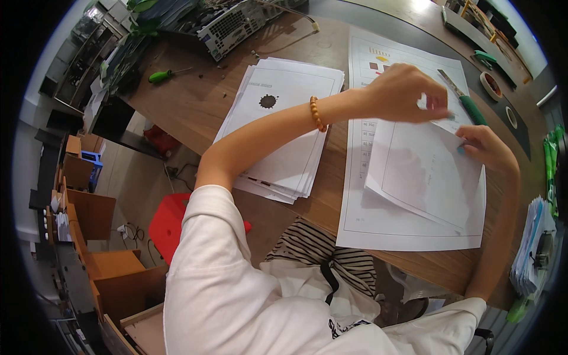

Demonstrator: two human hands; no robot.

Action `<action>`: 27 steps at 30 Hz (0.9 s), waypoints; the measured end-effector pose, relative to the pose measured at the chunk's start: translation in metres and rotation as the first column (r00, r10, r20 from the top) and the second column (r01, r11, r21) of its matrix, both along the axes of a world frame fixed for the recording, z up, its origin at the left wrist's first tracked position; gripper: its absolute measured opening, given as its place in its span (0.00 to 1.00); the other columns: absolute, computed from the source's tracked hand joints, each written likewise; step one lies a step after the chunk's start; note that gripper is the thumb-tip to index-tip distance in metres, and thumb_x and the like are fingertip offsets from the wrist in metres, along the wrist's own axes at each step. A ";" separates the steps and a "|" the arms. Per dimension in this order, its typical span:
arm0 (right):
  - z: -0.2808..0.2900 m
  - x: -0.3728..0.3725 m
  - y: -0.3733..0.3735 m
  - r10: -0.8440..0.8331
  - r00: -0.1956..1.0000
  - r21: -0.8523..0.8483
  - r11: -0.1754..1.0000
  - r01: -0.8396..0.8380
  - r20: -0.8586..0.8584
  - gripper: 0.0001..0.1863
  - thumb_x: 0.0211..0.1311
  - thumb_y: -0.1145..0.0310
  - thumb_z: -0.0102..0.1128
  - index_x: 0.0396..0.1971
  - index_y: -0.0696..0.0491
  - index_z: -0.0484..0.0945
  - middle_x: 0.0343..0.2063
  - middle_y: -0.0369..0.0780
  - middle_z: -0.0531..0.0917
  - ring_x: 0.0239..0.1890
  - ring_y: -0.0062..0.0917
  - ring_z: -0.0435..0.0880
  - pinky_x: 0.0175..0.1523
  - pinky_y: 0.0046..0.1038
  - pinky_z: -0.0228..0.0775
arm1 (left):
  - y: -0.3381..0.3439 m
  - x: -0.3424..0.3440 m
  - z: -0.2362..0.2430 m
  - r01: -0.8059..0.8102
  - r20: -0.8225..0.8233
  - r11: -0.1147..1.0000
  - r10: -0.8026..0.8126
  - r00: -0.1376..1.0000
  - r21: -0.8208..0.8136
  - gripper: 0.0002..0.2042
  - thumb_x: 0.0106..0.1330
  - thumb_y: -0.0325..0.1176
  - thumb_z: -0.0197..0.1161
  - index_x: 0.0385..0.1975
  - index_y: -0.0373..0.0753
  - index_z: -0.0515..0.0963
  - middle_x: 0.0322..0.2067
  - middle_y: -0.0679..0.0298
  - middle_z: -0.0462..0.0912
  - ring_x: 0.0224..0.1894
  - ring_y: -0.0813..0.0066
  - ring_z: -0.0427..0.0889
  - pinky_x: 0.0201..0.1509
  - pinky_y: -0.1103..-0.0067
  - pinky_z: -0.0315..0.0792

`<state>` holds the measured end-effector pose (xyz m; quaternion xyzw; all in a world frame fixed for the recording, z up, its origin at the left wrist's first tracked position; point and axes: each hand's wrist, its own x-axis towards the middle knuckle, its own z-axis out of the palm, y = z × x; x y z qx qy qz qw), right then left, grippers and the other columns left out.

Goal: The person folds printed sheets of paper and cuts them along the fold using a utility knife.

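Observation:
A white sheet of paper [427,168] lies tilted over a larger printed sheet [355,219], its upper edge raised. My right hand [488,148] is closed on the sheet's upper right corner, thumb and fingers pinched together. Across the table from the left reaches my left arm, with a beaded bracelet [318,113] at the wrist. My left hand [408,94] hovers over the top of the sheet, its fingers curled in a pinch and slightly blurred. What they hold, if anything, I cannot make out. A green-handled cutter knife [471,109] rests just beyond both hands.
A stack of printed sheets [290,168] sits left of the larger sheet, partly under my left forearm. Farther left are a green screwdriver [160,77] and a metal computer case [236,26]. Tape rolls [490,86] and a green stapler [485,57] lie at the far right.

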<state>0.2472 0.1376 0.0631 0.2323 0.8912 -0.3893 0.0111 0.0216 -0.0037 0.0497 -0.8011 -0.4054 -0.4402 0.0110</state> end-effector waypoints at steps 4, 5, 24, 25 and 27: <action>0.005 -0.025 0.000 0.285 0.958 0.267 0.921 -0.285 0.036 0.12 0.46 0.80 0.54 0.34 0.59 0.76 0.23 0.45 0.78 0.26 0.25 0.76 0.35 0.27 0.68 | -0.017 0.034 -0.007 -0.073 -0.330 0.997 0.075 0.941 0.020 0.18 0.55 0.43 0.64 0.40 0.38 0.75 0.44 0.55 0.76 0.48 0.60 0.74 0.52 0.70 0.68; 0.010 -0.034 -0.006 0.276 0.955 0.284 0.912 -0.296 0.111 0.11 0.47 0.81 0.55 0.35 0.60 0.75 0.24 0.43 0.78 0.27 0.23 0.75 0.36 0.25 0.67 | -0.021 0.040 -0.016 -0.032 -0.328 0.999 0.041 0.944 0.034 0.18 0.55 0.43 0.64 0.40 0.38 0.75 0.44 0.55 0.76 0.48 0.60 0.74 0.52 0.70 0.68; -0.036 0.031 0.002 -0.456 0.766 0.483 0.596 0.641 -0.454 0.15 0.53 0.68 0.60 0.40 0.58 0.73 0.39 0.47 0.78 0.43 0.38 0.77 0.47 0.32 0.68 | -0.033 0.056 -0.028 -0.062 -0.462 0.918 -0.138 0.876 -0.391 0.37 0.53 0.54 0.58 0.61 0.42 0.57 0.61 0.49 0.54 0.65 0.51 0.52 0.69 0.60 0.43; -0.028 0.045 -0.011 -0.421 0.774 0.482 0.612 0.627 -0.472 0.14 0.53 0.67 0.60 0.39 0.57 0.73 0.36 0.46 0.78 0.39 0.39 0.78 0.43 0.34 0.69 | -0.032 0.056 -0.027 -0.063 -0.457 0.913 -0.141 0.878 -0.402 0.37 0.53 0.54 0.59 0.61 0.42 0.57 0.61 0.49 0.54 0.65 0.51 0.51 0.69 0.60 0.42; -0.017 0.082 -0.045 -0.352 0.778 0.481 0.631 0.608 -0.521 0.14 0.52 0.67 0.60 0.38 0.56 0.75 0.34 0.45 0.79 0.34 0.38 0.79 0.39 0.33 0.70 | -0.032 0.059 -0.022 -0.077 -0.455 0.905 -0.136 0.880 -0.419 0.37 0.52 0.52 0.59 0.61 0.41 0.57 0.62 0.48 0.54 0.66 0.52 0.51 0.69 0.60 0.42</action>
